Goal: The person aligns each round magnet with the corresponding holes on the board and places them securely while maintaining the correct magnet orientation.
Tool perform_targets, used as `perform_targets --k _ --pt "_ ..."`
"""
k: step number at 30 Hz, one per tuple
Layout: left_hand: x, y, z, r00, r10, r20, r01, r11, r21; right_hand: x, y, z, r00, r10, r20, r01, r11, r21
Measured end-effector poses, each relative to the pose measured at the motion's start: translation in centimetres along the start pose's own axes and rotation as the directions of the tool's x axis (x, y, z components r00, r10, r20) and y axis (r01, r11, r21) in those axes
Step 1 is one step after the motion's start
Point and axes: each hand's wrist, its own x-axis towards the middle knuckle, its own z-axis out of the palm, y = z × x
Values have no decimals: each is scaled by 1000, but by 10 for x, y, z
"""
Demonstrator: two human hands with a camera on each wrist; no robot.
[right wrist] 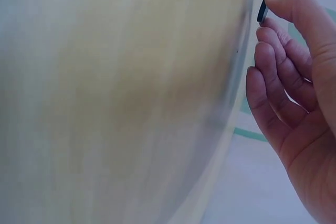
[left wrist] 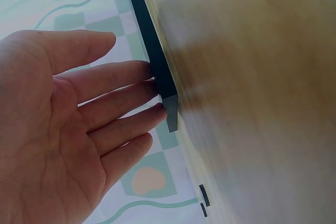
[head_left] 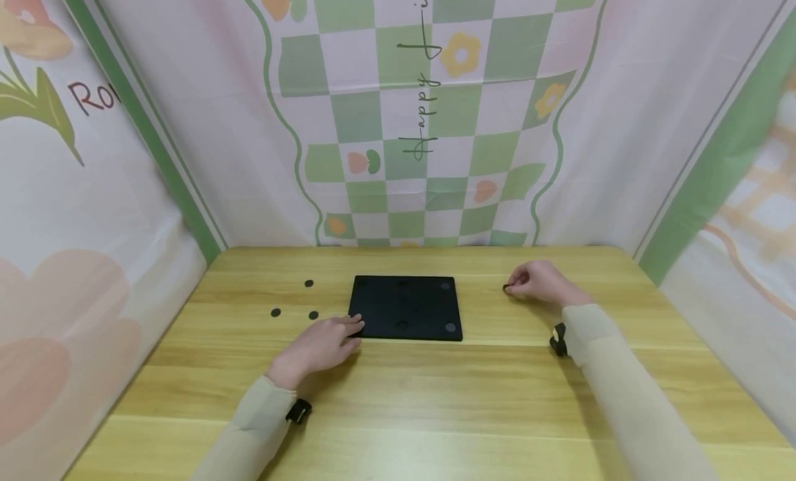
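A flat black board [head_left: 407, 305] lies near the back middle of the table, with round spots along its edges, two of them greyer discs at its right corners. My left hand [head_left: 323, 344] rests its fingertips on the board's front left corner, fingers straight, as the left wrist view also shows with the board's edge [left wrist: 157, 56]. Off to the right of the board, my right hand [head_left: 536, 282] pinches a small black disc [right wrist: 262, 11] between thumb and index finger. The remaining fingers of that hand are bent loosely.
Left of the board, three small dark discs lie on the wooden table [head_left: 404, 405]: one farther back [head_left: 309, 283], one at the left [head_left: 276, 312] and one close to the left hand [head_left: 314, 315]. A patterned curtain [head_left: 429, 121] hangs behind the table's far edge.
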Motion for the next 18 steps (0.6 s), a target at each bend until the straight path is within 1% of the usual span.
perform_targets --k 9,18 --pt "0 0 -1 1000 -11 24 11 1000 -12 6 -11 6 1000 3 24 -3 1000 29" --pt "0 0 -1 1000 -16 24 16 1000 -6 13 -21 11 999 -28 20 28 1000 -1"
